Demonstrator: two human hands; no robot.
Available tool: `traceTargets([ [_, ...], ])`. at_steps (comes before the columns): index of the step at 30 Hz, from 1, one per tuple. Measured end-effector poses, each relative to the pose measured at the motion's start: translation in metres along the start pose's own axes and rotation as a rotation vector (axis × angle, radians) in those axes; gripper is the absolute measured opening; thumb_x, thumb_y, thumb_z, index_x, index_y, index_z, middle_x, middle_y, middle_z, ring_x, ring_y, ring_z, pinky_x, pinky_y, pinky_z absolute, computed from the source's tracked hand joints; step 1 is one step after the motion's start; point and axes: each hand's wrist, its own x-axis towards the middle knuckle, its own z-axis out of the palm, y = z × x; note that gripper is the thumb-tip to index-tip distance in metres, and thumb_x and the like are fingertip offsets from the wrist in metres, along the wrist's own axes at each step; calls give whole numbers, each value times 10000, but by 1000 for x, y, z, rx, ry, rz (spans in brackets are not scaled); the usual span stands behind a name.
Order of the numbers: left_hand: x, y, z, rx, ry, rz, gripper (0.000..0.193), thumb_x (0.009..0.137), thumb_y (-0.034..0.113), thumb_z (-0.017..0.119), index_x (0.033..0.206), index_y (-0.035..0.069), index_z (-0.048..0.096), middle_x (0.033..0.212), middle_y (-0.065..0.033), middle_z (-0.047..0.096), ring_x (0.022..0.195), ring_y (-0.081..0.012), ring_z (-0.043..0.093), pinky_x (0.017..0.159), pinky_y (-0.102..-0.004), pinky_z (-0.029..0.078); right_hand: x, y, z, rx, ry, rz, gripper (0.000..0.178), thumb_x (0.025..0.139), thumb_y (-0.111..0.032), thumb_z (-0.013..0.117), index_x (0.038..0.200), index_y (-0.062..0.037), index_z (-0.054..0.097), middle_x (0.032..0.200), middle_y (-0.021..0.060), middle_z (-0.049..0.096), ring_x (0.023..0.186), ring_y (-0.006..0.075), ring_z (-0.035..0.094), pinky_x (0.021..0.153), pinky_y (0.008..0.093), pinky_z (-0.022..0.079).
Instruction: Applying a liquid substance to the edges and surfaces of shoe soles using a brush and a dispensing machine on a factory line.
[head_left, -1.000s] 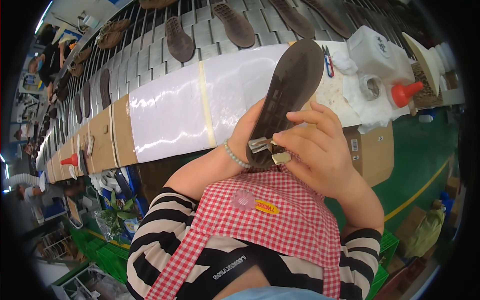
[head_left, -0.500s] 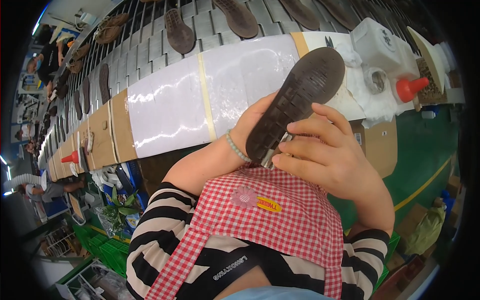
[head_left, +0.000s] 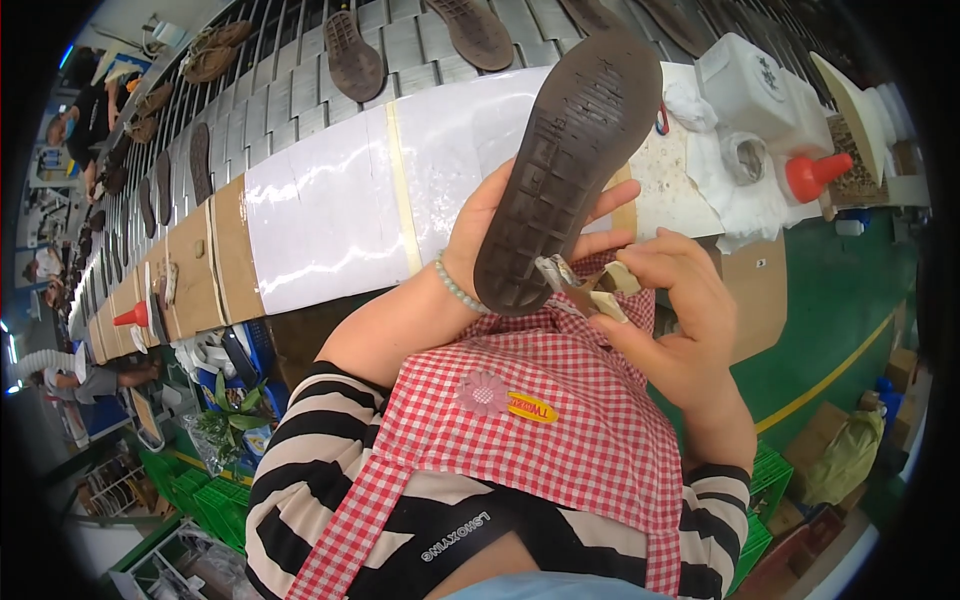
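Observation:
A dark brown shoe sole (head_left: 555, 190) is in my left hand (head_left: 476, 225), tilted with its wide end up and away from me. The hand lies behind the sole, its fingers showing past the right edge. Its ribbed, compartmented side faces me. My right hand (head_left: 690, 320) pinches a small tweezer-like metal tool (head_left: 575, 290) between thumb and fingers. Pale wrapped pads cover the tool's two arms where I grip it. Its shiny end is at the right edge of the sole's narrow end; I cannot tell whether they touch.
A slatted metal conveyor (head_left: 300, 85) carrying several soles runs along the far side. On the worktop, a white sheet (head_left: 330, 205) lies before me. At right stand a white jug (head_left: 745, 85), a glass jar (head_left: 747, 158) and a red-capped bottle (head_left: 815, 177). People work far left.
My right hand has drawn back to the right and turned, uncovering the tool. The sole has moved slightly up and left, and stands more upright; left fingers now show beside it.

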Motion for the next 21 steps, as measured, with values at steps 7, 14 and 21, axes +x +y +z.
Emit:
traceTargets([
  [7, -1, -2, 1, 78, 10, -9, 520, 1088, 358, 308, 1451, 36, 495, 1502, -147, 494, 1446, -365, 382, 1171, -600, 353, -3, 3, 5, -51, -3, -4, 466, 651, -108, 890, 1063, -45, 682, 960, 79, 697, 954, 301, 641, 878, 417, 489],
  [14, -3, -4, -1, -29, -6, -78, 534, 1092, 359, 296, 1487, 29, 437, 1534, -159, 443, 1450, -359, 382, 1103, -540, 466, 6, 6, 1, -92, -24, -66, 430, 644, -92, 878, 1022, -54, 676, 949, 68, 697, 895, 277, 626, 830, 406, 481],
  [21, -2, -3, -10, -66, -161, -129, 544, 1094, 359, 295, 1498, 12, 405, 1541, -187, 415, 1450, -353, 386, 1082, -513, 501, 10, 13, -2, -122, 109, -68, 435, 645, -90, 878, 1028, -47, 677, 825, 60, 628, 832, 275, 603, 797, 390, 474],
])
